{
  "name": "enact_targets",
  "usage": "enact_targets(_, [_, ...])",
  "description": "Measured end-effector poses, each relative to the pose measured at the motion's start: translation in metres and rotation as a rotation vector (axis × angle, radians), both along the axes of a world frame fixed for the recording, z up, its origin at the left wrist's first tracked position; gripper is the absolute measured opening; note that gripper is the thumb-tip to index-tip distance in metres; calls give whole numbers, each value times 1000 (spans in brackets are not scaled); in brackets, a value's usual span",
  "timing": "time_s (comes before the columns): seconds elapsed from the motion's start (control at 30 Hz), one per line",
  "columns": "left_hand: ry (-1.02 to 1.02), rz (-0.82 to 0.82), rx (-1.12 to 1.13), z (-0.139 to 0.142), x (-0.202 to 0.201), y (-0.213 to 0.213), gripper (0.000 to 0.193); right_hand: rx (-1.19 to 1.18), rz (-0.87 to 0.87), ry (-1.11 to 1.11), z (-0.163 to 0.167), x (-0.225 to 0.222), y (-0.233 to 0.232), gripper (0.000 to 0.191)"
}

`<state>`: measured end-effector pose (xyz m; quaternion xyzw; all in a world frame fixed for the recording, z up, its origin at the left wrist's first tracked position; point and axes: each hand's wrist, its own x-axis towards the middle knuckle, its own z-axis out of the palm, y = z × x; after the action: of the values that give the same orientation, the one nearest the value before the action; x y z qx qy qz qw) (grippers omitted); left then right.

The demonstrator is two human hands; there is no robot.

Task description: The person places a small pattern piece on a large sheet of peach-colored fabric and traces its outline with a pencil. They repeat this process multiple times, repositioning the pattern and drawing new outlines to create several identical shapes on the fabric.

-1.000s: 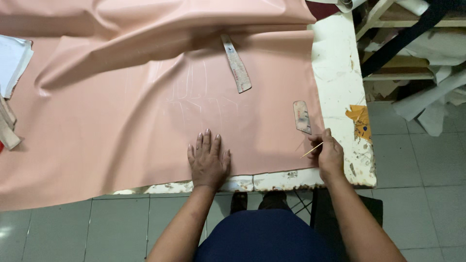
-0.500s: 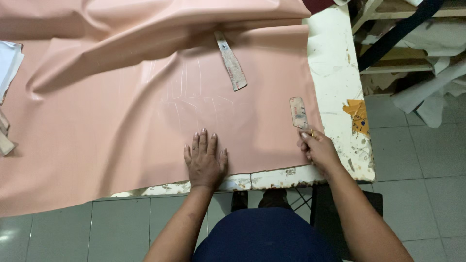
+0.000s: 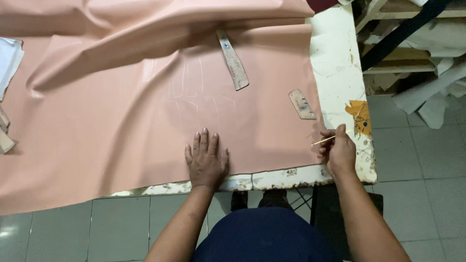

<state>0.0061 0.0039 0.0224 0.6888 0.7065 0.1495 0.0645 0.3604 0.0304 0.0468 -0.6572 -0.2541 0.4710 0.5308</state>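
Note:
A large sheet of pink material (image 3: pixel 121 121) covers most of a worn white table (image 3: pixel 337 63). My left hand (image 3: pixel 206 160) lies flat on the sheet near the table's front edge, fingers spread. My right hand (image 3: pixel 339 153) is at the sheet's right edge, pinching a thin pale stick (image 3: pixel 330 139) that points up and to the right. Faint chalk lines (image 3: pixel 194 92) mark the sheet above my left hand. A long ruler-like template (image 3: pixel 233 59) lies further back, and a short one (image 3: pixel 302 104) rests just above my right hand.
The sheet is folded and bunched along the table's far side (image 3: pixel 160 19). White pieces (image 3: pixel 8 58) lie at the far left. Wooden shelving with scraps (image 3: pixel 412 53) stands to the right. Grey floor tiles (image 3: pixel 417 160) surround the table.
My right hand has drawn back from the short template toward the table's front right edge, and the stick now shows again. My left hand has stayed flat on the sheet.

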Motion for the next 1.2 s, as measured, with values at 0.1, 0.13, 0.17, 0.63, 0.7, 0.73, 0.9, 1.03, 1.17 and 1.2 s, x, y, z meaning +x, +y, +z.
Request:
enact_targets(0.1, [6,-3,1,1,0,-1,60,27,0,53,-1,-1,-7,42])
enact_targets(0.13, [6,-2,0,1,0,-1,61,61,40,22,-2,-2,-8,31])
enact_targets(0.17, [6,-2,-2,1,-1,-1,61,94,81,-9,-3,-5,-9,22])
enact_targets(0.63, [19,1,11,-5,-2,-2,60,88,174,-455,-9,-20,5,14])
enact_targets(0.7, [25,-2,14,-4,-2,-2,60,105,190,-485,-10,-19,7,14])
enact_targets(0.73, [20,-1,18,-4,-1,-1,60,122,179,-457,-10,-18,8,13])
enact_targets(0.9, [26,-7,35,-1,-1,-2,61,182,175,-408,-10,-18,15,12])
enact_targets(1.03, [10,2,25,1,0,-3,60,177,160,-436,-10,-22,22,13])
enact_targets(1.17, [8,-4,13,3,1,-3,61,145,194,-472,-5,-24,22,12])
enact_targets(1.2, [10,-4,7,3,1,-2,61,149,204,-435,-5,-27,23,11])
